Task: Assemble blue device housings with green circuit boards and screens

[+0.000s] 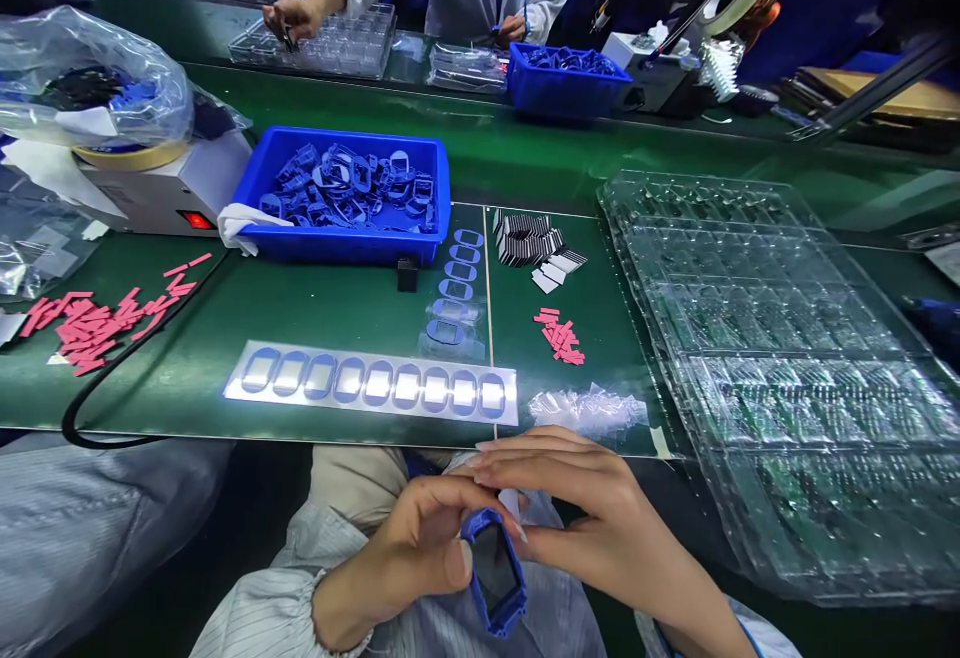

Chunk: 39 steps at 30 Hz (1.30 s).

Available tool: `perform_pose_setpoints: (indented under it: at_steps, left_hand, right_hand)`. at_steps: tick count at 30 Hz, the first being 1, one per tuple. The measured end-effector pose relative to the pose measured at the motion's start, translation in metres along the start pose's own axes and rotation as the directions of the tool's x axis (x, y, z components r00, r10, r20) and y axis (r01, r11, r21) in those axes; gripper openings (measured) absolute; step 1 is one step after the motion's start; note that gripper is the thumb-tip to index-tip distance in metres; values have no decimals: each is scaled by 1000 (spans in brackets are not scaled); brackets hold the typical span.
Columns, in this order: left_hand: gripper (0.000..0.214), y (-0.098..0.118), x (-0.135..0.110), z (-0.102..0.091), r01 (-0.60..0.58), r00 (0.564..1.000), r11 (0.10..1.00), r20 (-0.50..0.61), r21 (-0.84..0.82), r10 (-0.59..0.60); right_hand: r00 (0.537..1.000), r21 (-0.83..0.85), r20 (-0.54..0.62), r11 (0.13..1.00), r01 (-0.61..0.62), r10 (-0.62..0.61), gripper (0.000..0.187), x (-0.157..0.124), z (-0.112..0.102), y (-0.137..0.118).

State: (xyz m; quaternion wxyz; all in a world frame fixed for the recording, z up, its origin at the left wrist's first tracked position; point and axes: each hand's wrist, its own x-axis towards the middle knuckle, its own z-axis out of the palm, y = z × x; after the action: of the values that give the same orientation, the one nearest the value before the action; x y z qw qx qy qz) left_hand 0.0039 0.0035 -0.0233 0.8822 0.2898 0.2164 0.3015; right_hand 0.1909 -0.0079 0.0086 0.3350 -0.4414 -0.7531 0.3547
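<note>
The blue-framed piece (pixel 496 570) looks light and stiff, probably moulded plastic, so little force should be needed to carry it. Its dark panel seems smooth and perhaps slippery, likely the part to spare from scratches and smears; the outer sides of the rim look the best place to take hold. The left hand (pixel 401 543) is closed on it there, thumb against the side. The right hand (pixel 604 498) has its fingertips at the upper end, beside a small white tab (pixel 511 503); whether they pinch anything I cannot tell.

The piece is held off the table (pixel 360 303), just beyond its near edge and above the lap, tilted with the panel facing up. The rim is saturated blue, elongated, with angled corners and small notches; the panel is dark grey and faintly glossy.
</note>
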Motion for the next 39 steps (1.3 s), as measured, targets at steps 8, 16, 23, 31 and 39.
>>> perform_pose_setpoints:
  at_steps: [8,16,23,31,39]
  left_hand:
    - [33,-9,3,-5,14,1000,1000,20,7,-14]
    - [28,-4,4,0,49,998,998,-47,-34,-50]
    - [28,-6,6,0,77,992,988,-89,-133,-89]
    - [31,-8,7,3,86,987,969,-116,-232,-116]
    - [33,-16,3,-4,110,983,956,-112,-272,-145]
  right_hand:
    - [994,109,-39,989,-100,105,38,-8,6,9]
    - [977,162,-103,973,-166,184,33,-8,7,9]
    - [950,254,-83,929,-271,300,37,-11,11,12]
    - [960,286,-70,928,-241,271,41,-10,9,15]
    - [949,377,-88,892,-249,303,35,-17,15,16]
